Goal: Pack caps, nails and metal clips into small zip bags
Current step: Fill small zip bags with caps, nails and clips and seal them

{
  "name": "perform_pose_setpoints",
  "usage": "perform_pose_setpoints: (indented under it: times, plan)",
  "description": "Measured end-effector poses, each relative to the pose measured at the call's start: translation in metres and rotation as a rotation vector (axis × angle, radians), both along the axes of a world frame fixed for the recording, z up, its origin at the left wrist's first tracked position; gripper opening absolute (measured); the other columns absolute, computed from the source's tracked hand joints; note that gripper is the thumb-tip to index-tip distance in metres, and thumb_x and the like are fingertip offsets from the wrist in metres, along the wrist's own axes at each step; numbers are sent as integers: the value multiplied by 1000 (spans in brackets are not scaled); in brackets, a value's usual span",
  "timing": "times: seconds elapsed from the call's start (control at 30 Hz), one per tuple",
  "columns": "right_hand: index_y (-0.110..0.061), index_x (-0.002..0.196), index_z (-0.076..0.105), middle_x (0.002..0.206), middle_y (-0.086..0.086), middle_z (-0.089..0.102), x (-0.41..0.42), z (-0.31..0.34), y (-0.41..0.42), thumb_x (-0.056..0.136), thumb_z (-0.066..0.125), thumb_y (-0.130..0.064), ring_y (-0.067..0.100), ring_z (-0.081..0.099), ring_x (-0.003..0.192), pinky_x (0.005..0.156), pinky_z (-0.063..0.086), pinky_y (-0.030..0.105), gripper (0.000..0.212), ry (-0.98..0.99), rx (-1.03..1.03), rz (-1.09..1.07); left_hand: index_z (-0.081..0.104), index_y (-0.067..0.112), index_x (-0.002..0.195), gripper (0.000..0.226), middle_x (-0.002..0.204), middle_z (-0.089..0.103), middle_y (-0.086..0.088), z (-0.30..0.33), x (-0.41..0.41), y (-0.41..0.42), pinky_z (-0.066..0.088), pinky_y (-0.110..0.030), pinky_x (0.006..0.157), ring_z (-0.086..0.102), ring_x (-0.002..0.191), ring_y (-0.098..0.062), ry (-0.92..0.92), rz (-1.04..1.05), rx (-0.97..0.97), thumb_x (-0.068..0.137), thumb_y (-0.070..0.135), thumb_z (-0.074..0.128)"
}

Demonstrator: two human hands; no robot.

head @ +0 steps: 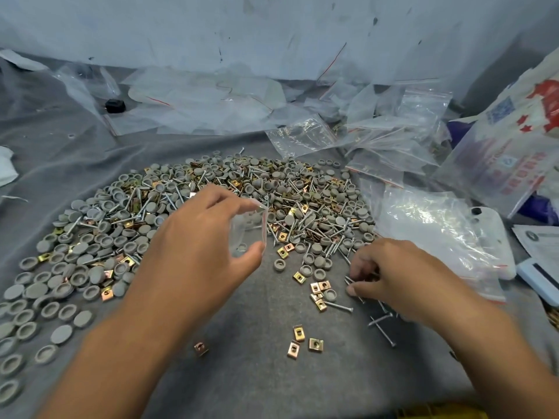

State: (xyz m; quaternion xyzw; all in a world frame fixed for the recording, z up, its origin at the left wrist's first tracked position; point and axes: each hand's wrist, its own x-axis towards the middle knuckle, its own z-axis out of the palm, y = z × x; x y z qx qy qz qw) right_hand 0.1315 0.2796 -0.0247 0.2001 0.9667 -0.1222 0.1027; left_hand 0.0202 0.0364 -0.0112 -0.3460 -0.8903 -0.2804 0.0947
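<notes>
Pinching a small zip bag point(248, 228), the left hand point(193, 237) hovers at the pile's point(211, 192) near edge; the right hand point(393, 273) grips nails point(352, 281).

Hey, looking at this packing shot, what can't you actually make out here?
- Head view: whether the small zip bag in the left hand holds anything yet; its clear plastic shows only the pile behind.
- How many nails the right hand pinches; curled fingers cover them.
- Print on the white printed bag: blurred, cut by the right edge.
- The yellow thing: cut by the bottom edge.
</notes>
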Motion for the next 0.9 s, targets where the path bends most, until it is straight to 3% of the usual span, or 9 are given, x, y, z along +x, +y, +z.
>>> perform_pose_setpoints:
  times: [0.17, 0.27, 0.37, 0.5, 0.6, 0.77, 0.83, 0.9]
  plan:
    - [-36, 80, 62, 92, -18, 57, 2, -8, -6, 89, 69, -38, 1, 54, 88, 79, 53, 33, 13, 16, 1, 76, 63, 33, 127, 51, 107, 46, 24, -1, 1, 1, 42, -24, 77, 50, 83, -1, 3, -3, -15, 78, 47, 67]
    - [-35, 88, 63, 85, -18, 65, 0, -9, -11, 90, 68, -29, 0, 59, 81, 76, 55, 33, 8, 45, -15, 117, 63, 33, 126, 50, 105, 46, 24, -2, 2, 2, 42, -23, 75, 48, 82, 1, 8, -6, -25, 78, 46, 68]
    - [-39, 100, 62, 80, -19, 69, -5, -6, -10, 95, 64, -25, -3, 60, 72, 65, 51, 18, 15, 85, -62, 167, 64, 32, 124, 48, 104, 45, 24, -2, 2, 1, 40, -22, 75, 47, 80, 2, 16, -9, -23, 78, 46, 68]
    - [-40, 96, 70, 67, -13, 62, -9, 6, -12, 100, 60, -27, 2, 47, 51, 51, 38, 13, 16, 507, -410, 89, 64, 31, 124, 48, 105, 46, 23, -2, 1, 1, 38, -20, 74, 47, 80, 1, 23, -7, -21, 78, 45, 68]
    - [-36, 95, 71, 68, -10, 57, -17, 17, -41, 97, 61, -28, 4, 45, 56, 52, 34, 14, 12, 827, -644, 153, 64, 32, 124, 48, 105, 49, 21, -3, 1, 1, 41, -23, 75, 49, 82, -2, 24, -9, -10, 78, 45, 69]
    - [-22, 104, 72, 93, -20, 60, -33, 21, -81, 97, 68, -18, -4, 55, 80, 74, 40, 8, 9, 938, -296, 367, 65, 32, 119, 48, 106, 52, 18, -4, 0, 2, 42, -27, 77, 51, 87, -6, 12, -15, -10, 75, 51, 65]
    - [-18, 107, 73, 100, -11, 64, -39, 19, -85, 97, 68, -18, -2, 55, 89, 81, 44, 14, 11, 882, -213, 405, 66, 30, 111, 40, 104, 53, 17, -4, 0, 2, 43, -28, 73, 51, 84, -7, 13, -21, -4, 76, 47, 64]
    - [-17, 110, 73, 102, -5, 66, -44, 17, -88, 97, 69, -18, 10, 60, 94, 83, 50, 28, 14, 825, -122, 430, 65, 30, 105, 32, 102, 53, 15, -3, 1, 2, 43, -28, 70, 50, 82, -8, 24, -18, -5, 76, 44, 63]
